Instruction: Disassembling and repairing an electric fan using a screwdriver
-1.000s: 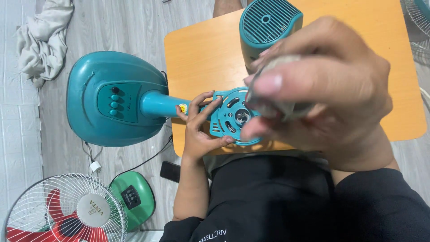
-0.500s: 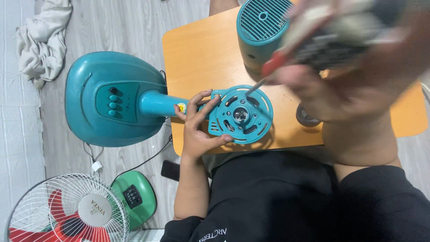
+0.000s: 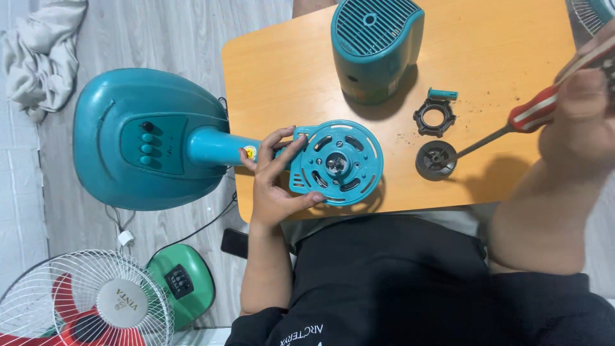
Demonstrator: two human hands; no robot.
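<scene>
The single head-worn camera is looking almost straight down, close over the wooden table [image 3: 487,57]. It is also taking in the floor [image 3: 160,38] at the left.

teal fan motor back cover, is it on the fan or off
Off. The teal vented plastic back cover stands alone on the wooden table, apart from the round teal motor front plate that the left hand holds.

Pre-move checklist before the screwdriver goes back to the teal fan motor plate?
1. Round teal slotted motor plate steadied by left hand: ok.
2. Red-and-white-handled screwdriver gripped in right hand: ok.
3. Screwdriver tip lined up with the plate: not ok, it points at the dark round cap.
4. Black ring nut and cap lying on the orange wooden table, apart from the plate: ok.
5. Screws left in the plate: cannot tell.
</scene>
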